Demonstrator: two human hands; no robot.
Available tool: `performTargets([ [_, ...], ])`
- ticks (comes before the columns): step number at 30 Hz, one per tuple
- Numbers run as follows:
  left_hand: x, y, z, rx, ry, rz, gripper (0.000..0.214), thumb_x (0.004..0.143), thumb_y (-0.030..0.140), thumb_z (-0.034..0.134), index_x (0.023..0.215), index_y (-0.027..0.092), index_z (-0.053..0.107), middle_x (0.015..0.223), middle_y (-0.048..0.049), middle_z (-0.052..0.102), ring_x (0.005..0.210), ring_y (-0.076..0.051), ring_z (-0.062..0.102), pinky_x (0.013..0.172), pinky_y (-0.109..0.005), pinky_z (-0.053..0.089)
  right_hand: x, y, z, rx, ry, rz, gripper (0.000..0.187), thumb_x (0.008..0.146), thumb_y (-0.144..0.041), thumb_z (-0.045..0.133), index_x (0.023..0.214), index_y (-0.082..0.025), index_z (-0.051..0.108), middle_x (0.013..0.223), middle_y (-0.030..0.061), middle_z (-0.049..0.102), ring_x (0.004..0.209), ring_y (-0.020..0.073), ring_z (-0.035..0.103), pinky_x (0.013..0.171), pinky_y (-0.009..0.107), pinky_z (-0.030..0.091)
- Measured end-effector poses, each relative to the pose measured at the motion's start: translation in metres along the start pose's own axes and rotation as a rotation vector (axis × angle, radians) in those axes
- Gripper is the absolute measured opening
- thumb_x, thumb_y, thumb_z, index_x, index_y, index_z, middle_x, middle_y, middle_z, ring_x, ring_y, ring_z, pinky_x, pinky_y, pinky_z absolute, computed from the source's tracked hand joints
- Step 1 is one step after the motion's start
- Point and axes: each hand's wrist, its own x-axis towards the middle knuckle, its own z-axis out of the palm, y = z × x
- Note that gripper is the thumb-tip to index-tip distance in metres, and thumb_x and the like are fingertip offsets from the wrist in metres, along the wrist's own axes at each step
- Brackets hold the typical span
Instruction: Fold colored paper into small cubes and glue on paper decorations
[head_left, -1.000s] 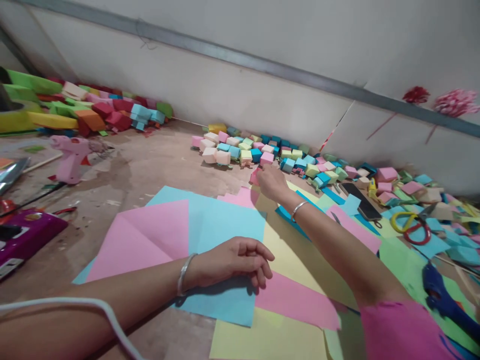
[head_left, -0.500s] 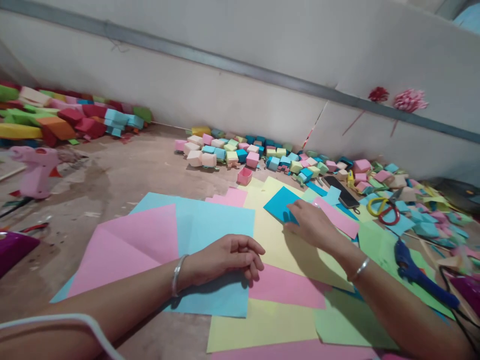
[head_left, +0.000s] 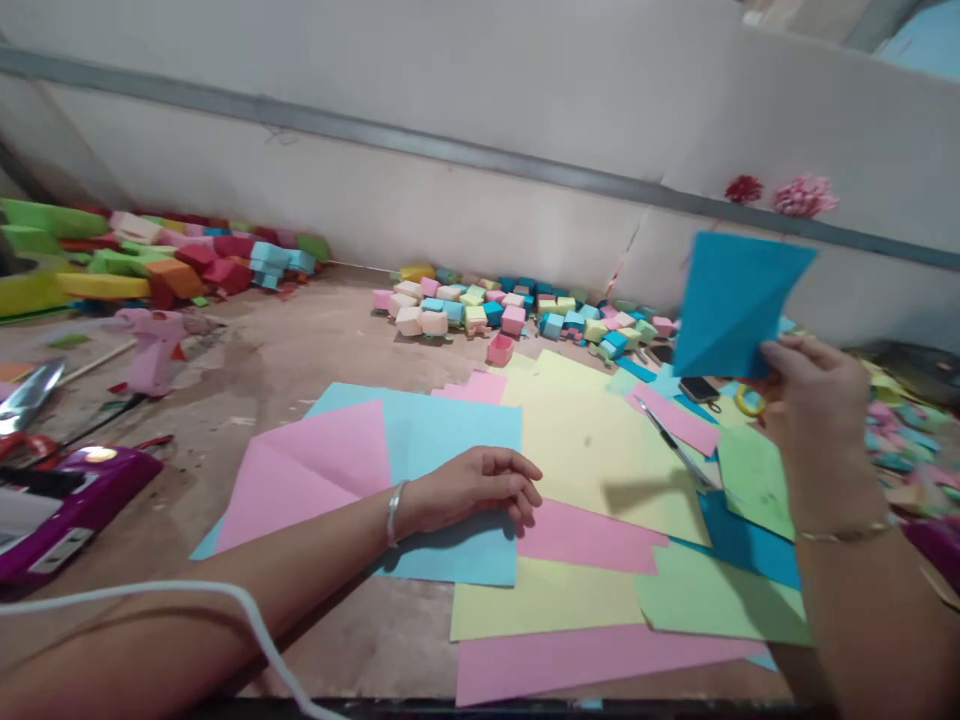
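Note:
My right hand is raised at the right, its thumb and fingers pinching the lower right corner of a square blue sheet of paper. A diagonal crease or shading runs across that sheet. My left hand rests palm down on a light blue sheet, fingers loosely bent and apart, holding nothing. Beside it, a creased pink sheet lies over the light blue one. Under the raised hand spreads a large yellow sheet with a pen near its right side.
Small folded paper boxes line the wall, with one pink box in front. On the left stand a pink glue gun and a purple tape dispenser. A phone lies at the right. A white cable crosses my left forearm.
My right hand has lifted the blue sheet off the yellow paper, up and to the right. The pen on the yellow sheet now shows. My left hand stays on the light blue sheet.

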Motion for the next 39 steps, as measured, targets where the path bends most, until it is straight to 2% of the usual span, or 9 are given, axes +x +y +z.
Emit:
performTargets([
  [1, 0.0, 0.001, 0.0, 0.004, -0.002, 0.0, 0.021, 0.085, 0.023, 0.066, 0.1, 0.01, 0.062, 0.091, -0.0143, 0.07, 0.077, -0.021, 0.07, 0.071, -0.035, 0.053, -0.002, -0.001, -0.002, 0.005, 0.001, 0.036, 0.014, 0.065, -0.03, 0.072, 0.065, -0.02, 0.063, 0.062, 0.0016, 0.059, 0.05, 0.0103, 0.048, 0.049, 0.029, 0.039],
  [6, 0.002, 0.007, 0.0, 0.017, 0.021, 0.0, 0.027, 0.091, 0.03, 0.06, 0.104, 0.007, 0.061, 0.092, -0.0165, 0.07, 0.077, -0.019, 0.069, 0.069, -0.029, 0.051, -0.047, -0.004, 0.022, 0.067, -0.364, 0.237, 0.025, 0.06, -0.038, 0.074, 0.068, -0.017, 0.063, 0.062, -0.001, 0.057, 0.057, 0.0117, 0.053, 0.052, 0.025, 0.045],
  [13, 0.002, 0.008, -0.002, -0.115, 0.06, 0.004, 0.039, 0.093, 0.043, 0.053, 0.106, 0.007, 0.061, 0.094, -0.0163, 0.071, 0.078, -0.02, 0.07, 0.07, -0.029, 0.052, -0.073, -0.015, 0.041, 0.092, -0.648, 0.193, 0.02, 0.074, -0.036, 0.067, 0.072, -0.016, 0.062, 0.061, -0.0026, 0.055, 0.055, 0.0087, 0.048, 0.052, 0.022, 0.041],
  [16, 0.002, 0.009, -0.005, -0.187, 0.064, -0.036, 0.05, 0.094, 0.051, 0.044, 0.104, 0.005, 0.062, 0.096, -0.0193, 0.071, 0.084, -0.021, 0.07, 0.075, -0.03, 0.053, -0.077, -0.019, 0.04, 0.027, -0.593, -0.075, 0.014, 0.079, -0.031, 0.065, 0.075, -0.018, 0.064, 0.068, 0.0, 0.06, 0.063, 0.0123, 0.055, 0.058, 0.026, 0.047],
  [21, 0.001, 0.016, -0.011, -0.386, 0.008, -0.014, 0.081, 0.086, 0.07, 0.038, 0.124, 0.0, 0.053, 0.118, -0.0266, 0.064, 0.112, -0.033, 0.061, 0.1, -0.044, 0.043, -0.098, -0.024, 0.035, -0.195, -0.548, -0.964, 0.015, 0.086, -0.015, 0.06, 0.089, -0.026, 0.069, 0.093, 0.0036, 0.07, 0.09, 0.0178, 0.063, 0.079, 0.036, 0.052],
  [24, -0.002, 0.02, -0.016, -0.448, 0.004, 0.032, 0.089, 0.082, 0.076, 0.038, 0.131, 0.003, 0.049, 0.121, -0.0241, 0.064, 0.118, -0.036, 0.057, 0.104, -0.049, 0.038, -0.112, -0.022, 0.038, -0.263, -0.633, -1.291, 0.018, 0.085, -0.009, 0.062, 0.094, -0.025, 0.066, 0.094, 0.003, 0.071, 0.093, 0.0171, 0.063, 0.079, 0.034, 0.053],
  [29, -0.002, 0.02, -0.018, -0.481, 0.029, 0.067, 0.084, 0.083, 0.069, 0.047, 0.134, 0.002, 0.048, 0.123, -0.0232, 0.063, 0.118, -0.036, 0.057, 0.106, -0.05, 0.038, -0.119, -0.009, 0.045, -0.284, -0.771, -1.359, 0.016, 0.087, -0.008, 0.06, 0.095, -0.021, 0.063, 0.097, 0.0038, 0.07, 0.102, 0.0174, 0.062, 0.084, 0.035, 0.055],
  [35, 0.003, 0.016, -0.013, -0.323, 0.03, -0.001, 0.053, 0.086, 0.012, 0.059, 0.138, 0.011, 0.047, 0.128, -0.0181, 0.061, 0.114, -0.029, 0.062, 0.102, -0.041, 0.047, -0.112, 0.01, 0.045, -0.202, -0.795, -1.299, 0.016, 0.084, -0.008, 0.062, 0.092, -0.021, 0.065, 0.105, 0.0061, 0.069, 0.107, 0.0188, 0.061, 0.089, 0.038, 0.056],
  [39, 0.004, 0.015, -0.009, -0.235, 0.156, 0.028, 0.057, 0.083, 0.005, 0.06, 0.138, 0.013, 0.047, 0.127, -0.018, 0.062, 0.106, -0.027, 0.066, 0.094, -0.036, 0.053, -0.113, 0.017, 0.049, -0.279, -0.78, -1.242, 0.024, 0.085, -0.01, 0.06, 0.106, -0.02, 0.065, 0.112, 0.0089, 0.068, 0.112, 0.0208, 0.059, 0.092, 0.042, 0.054],
])
